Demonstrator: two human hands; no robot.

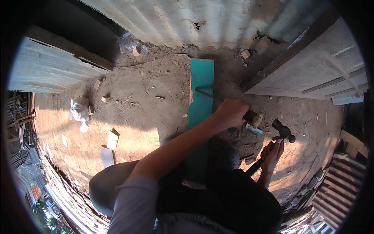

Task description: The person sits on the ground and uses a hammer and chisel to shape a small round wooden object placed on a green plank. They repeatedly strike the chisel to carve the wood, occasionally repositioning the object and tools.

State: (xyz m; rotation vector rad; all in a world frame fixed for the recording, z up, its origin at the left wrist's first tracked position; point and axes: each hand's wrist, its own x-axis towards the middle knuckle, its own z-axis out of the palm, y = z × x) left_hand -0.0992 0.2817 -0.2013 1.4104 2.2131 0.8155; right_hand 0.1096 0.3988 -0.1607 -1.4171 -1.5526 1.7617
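Note:
My right hand (271, 153) is wrapped round a ball-peen hammer (281, 129), its dark head raised above the fingers and its handle slanting down towards my knee. Across the board reaches my left arm; the left hand (233, 112) is closed on a dark, rounded piece (249, 116) whose kind I cannot make out. Just beyond that piece are a yellowish lump (257, 119) and a blue-grey block (254, 130), close to the hammer. A long teal board (200, 109) runs away from between my legs. On it lies a dark metal rod (203, 92).
Corrugated metal sheeting (163, 23) stands at the back, with a pale door-like panel (311, 74) at right. Small wooden blocks (105, 98), a white plastic bag (80, 110) and a clear bag (132, 44) lie on the dirt floor. Ridged sheet (339, 187) is at lower right.

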